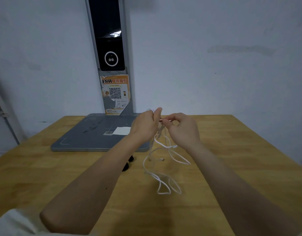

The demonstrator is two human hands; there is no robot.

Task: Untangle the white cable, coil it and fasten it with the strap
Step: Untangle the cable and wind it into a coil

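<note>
A thin white cable [161, 167] hangs in tangled loops from both raised hands down onto the wooden table [231, 159]. My left hand [145, 125] pinches a loop of it near the top, a turn showing above the fingers. Close beside it, my right hand [182, 128] grips a strand between thumb and fingers. One plug end [162, 159] dangles in the middle of the loops. A black strap [128, 163] lies on the table, partly hidden under my left forearm.
A grey flat base plate [89, 133] with a white paper slip [122, 130] lies at the back of the table. From it rises a grey post with a dark screen [109, 48] and an orange QR sticker [115, 94], against a pale wall.
</note>
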